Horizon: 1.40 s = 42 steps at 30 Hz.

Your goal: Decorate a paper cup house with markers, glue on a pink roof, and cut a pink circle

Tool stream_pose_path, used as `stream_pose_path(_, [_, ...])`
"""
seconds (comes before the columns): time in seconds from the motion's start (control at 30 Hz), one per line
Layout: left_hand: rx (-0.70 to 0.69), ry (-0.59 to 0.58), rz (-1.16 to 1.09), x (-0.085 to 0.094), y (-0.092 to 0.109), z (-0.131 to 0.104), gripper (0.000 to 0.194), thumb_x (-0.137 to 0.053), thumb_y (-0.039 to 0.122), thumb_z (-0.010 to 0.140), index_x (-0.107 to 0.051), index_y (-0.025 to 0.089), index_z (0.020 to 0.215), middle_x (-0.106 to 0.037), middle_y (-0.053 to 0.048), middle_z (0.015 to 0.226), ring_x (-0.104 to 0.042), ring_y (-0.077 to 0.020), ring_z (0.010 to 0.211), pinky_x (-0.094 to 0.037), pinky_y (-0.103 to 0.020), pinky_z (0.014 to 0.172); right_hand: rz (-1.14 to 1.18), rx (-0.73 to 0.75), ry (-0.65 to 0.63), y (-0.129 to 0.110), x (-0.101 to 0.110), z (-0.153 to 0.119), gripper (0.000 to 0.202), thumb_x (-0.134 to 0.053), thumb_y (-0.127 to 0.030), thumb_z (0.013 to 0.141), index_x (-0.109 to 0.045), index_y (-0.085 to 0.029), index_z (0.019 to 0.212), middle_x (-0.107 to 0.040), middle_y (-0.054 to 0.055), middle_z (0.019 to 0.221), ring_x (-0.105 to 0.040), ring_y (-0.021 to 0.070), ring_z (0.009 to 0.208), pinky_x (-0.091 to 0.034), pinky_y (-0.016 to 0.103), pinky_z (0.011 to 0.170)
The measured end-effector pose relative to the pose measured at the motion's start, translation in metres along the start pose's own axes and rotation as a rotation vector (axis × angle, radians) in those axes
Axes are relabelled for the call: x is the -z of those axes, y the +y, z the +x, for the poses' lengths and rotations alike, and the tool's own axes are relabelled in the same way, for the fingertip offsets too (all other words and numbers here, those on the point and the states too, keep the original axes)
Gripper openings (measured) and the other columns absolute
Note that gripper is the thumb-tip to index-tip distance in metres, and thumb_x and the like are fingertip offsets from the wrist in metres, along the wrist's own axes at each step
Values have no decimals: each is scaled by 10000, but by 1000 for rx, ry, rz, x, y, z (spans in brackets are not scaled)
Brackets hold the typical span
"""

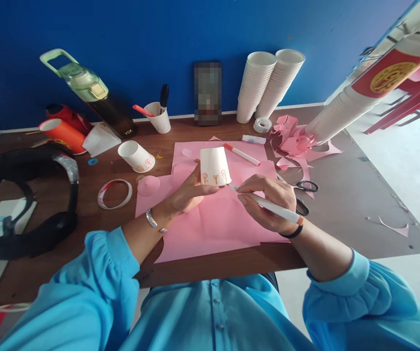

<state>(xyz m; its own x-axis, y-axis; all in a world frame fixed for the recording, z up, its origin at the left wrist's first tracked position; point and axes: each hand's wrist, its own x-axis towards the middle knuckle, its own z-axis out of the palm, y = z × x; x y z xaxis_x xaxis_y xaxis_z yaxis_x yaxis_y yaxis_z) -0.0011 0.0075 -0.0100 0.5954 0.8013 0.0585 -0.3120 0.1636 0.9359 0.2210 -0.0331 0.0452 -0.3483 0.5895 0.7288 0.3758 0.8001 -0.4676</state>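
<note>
A white paper cup [213,163] is held upside down over pink paper, with small orange and red flowers drawn near its wide rim. My left hand [191,191] grips it from the left and below. In my right hand [270,202] is a white marker [277,209] with an orange end, its tip close to the cup's lower right edge; whether it touches, I cannot tell. Under both hands lie sheets of pink paper [210,224]. Another marker [242,154] rests on the paper behind the cup. A second decorated cup [135,156] stands at the left.
Scissors [307,185] and pink scraps [294,139] lie at the right. Stacked cups [257,83], a phone [207,92], a cup of pens [159,119] and a bottle [104,105] stand along the blue wall. A tape ring [102,197] and black headgear [71,204] are left.
</note>
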Motion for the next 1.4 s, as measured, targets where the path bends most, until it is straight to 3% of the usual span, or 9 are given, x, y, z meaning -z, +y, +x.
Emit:
stream_pose_path(0.3, [-18, -12, -84, 2, -2, 2, 438, -748, 284, 868, -643, 283, 1294, -707, -66, 1297, -647, -310, 1249, -488, -496, 1082, -10, 13, 16, 0, 2, 0, 75, -637, -153, 948, -662, -209, 993, -747, 26, 786, -716, 146, 640, -585, 248, 581])
stream_pose_path(0.67, [-28, -2, -92, 1, 0, 2, 462, -745, 226, 864, -631, 313, 1303, -696, -43, 1289, -625, -289, 1270, -503, -471, 1064, 0, 25, 16, -1, 2, 0, 71, -646, -155, 949, -672, -204, 992, -757, 30, 804, -737, 149, 671, -599, 242, 610])
stream_pose_path(0.9, [-15, -2, -84, 1, 2, 2, 354, -756, 280, 861, -691, 274, 1209, -715, -52, 1238, -647, -280, 1221, -493, -452, 1062, 22, 67, 46, 2, 1, -1, 175, -626, -137, 975, -683, -205, 1126, -782, 64, 911, -745, 172, 772, -611, 282, 661])
stream_pose_path(1.13, [16, 19, -125, 5, -1, 2, 450, -784, 267, 828, -675, 295, 1265, -717, -49, 1209, -669, -274, 1173, -485, -512, 1100, 2, 19, 123, 6, -2, -8, 193, -567, -180, 1037, -709, -215, 1163, -742, 15, 810, -690, 136, 612, -545, 261, 564])
stream_pose_path(1.4, [11, 15, -109, 5, 0, 3, 450, -778, 272, 826, -678, 297, 1264, -715, -62, 1283, -644, -310, 1262, -487, -522, 1107, -24, -8, 104, 2, -1, -7, 190, -564, -219, 1049, -715, -236, 1163, -742, -2, 771, -704, 140, 595, -545, 260, 542])
